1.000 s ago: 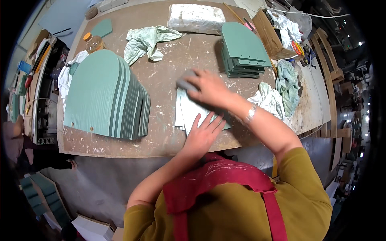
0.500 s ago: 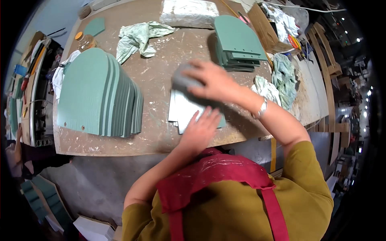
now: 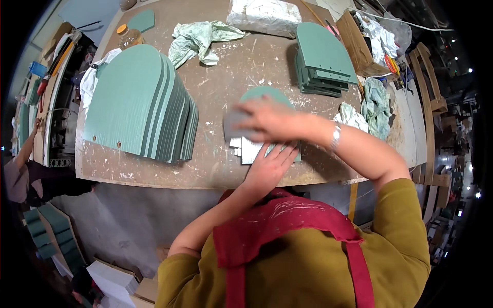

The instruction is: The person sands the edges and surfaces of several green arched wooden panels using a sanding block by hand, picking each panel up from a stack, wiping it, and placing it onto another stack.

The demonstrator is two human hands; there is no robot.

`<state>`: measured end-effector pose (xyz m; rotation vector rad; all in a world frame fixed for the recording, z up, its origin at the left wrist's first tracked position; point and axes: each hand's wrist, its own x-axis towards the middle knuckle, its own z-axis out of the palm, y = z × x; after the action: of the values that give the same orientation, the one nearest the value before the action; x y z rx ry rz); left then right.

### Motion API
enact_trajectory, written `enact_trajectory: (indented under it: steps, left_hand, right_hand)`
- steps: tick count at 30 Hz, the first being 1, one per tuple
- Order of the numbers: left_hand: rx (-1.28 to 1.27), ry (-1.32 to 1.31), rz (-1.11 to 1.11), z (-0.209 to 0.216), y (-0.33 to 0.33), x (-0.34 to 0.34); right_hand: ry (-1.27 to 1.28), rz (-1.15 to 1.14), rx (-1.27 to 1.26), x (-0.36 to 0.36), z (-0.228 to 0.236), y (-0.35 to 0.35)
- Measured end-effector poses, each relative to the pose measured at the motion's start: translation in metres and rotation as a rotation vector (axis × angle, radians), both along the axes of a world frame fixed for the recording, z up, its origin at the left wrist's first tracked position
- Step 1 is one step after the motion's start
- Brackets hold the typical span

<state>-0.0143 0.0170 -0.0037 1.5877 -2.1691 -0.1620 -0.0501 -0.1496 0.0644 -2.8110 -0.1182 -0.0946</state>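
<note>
- The left bare hand (image 3: 269, 169) is lying flat and open, with its fingers stretched out on the near end of a green wooden-looking panel with a rounded top (image 3: 267, 92); probably it is pressing there so that the panel is not slipping.
- The right bare hand (image 3: 275, 120) is showing blurred, just beyond the left one; its fingers are curling over a soft-looking grey pad (image 3: 234, 122) and seem to be gripping it from above, perhaps for giving even pressure.
- The panel is lying under both hands, its round end pointing away from the person; its near part is shining pale, and I cannot tell if this is only glare; edges of other flat pieces (image 3: 237, 152) are showing beneath, perhaps serving as a support.
- To the left of the hands, a tall stack of green round-topped panels (image 3: 128, 97) is leaning in a row; beyond the right hand, to the right, a smaller green stack (image 3: 323, 49) is lying; both are probably standing aside for leaving working space.
- Beyond the hands, a crumpled pale-green cloth (image 3: 197, 43) is resting on the paint-spotted brown table (image 3: 215, 92).
</note>
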Motion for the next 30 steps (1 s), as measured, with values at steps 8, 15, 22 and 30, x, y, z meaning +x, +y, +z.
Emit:
enact_trajectory:
  steps: [8,15,22,30]
  left_hand:
    - [0.358,0.264,0.131,-0.022,0.001,-0.011]
    - [0.079,0.253,0.112,0.019,0.008,0.009]
    - [0.243,1.155,0.838,-0.033,0.068,0.101]
    - [0.692,1.502,0.684,0.008,0.034,0.067]
  right_hand:
    - [0.051,0.235,0.084,-0.009,0.012,0.018]
    - [-0.304,-0.493,0.141,-0.022,-0.001,-0.019]
    - [-0.460,-0.903,1.041,-0.100,-0.038,0.018]
    - [-0.259,-0.579,0.520,-0.068,0.012,0.034]
